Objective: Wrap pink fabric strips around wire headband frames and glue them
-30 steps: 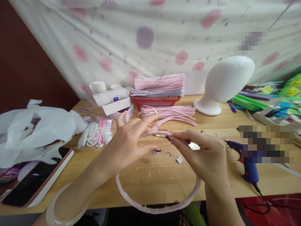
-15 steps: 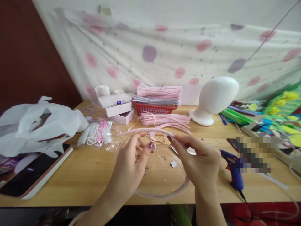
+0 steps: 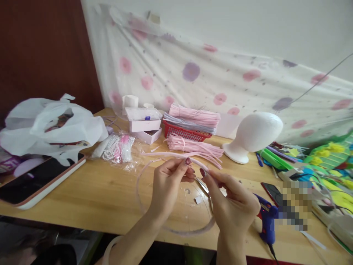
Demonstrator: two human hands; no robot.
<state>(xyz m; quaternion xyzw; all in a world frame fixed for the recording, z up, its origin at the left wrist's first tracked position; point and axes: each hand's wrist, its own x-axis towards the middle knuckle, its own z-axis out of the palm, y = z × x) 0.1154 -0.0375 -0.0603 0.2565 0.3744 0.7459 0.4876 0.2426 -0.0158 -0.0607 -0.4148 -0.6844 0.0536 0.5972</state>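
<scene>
A thin ring wrapped in pale pink strip [image 3: 190,232] is held up over the wooden table. My left hand [image 3: 170,184] pinches the strip at the top of the ring. Close to its right, my right hand [image 3: 233,193] grips the same ring between thumb and fingers. One loose end of pink strip [image 3: 158,154] sticks out to the left past my left hand. Scissors [image 3: 203,187] lie on the table behind the ring, partly hidden by my right hand. A small white scrap [image 3: 198,200] shows through the ring.
Behind my hands are a pink strip bundle [image 3: 193,145], a red basket [image 3: 187,133] and white boxes [image 3: 145,126]. A foam head [image 3: 256,132] stands right of them. A blue glue gun [image 3: 267,221] is at right; a tablet [image 3: 41,180] and plastic bag [image 3: 52,127] are left.
My left hand has shifted right along the strip, closer to my right hand, and now pinches the strip. The camera view has tilted, and more of the scissors shows.
</scene>
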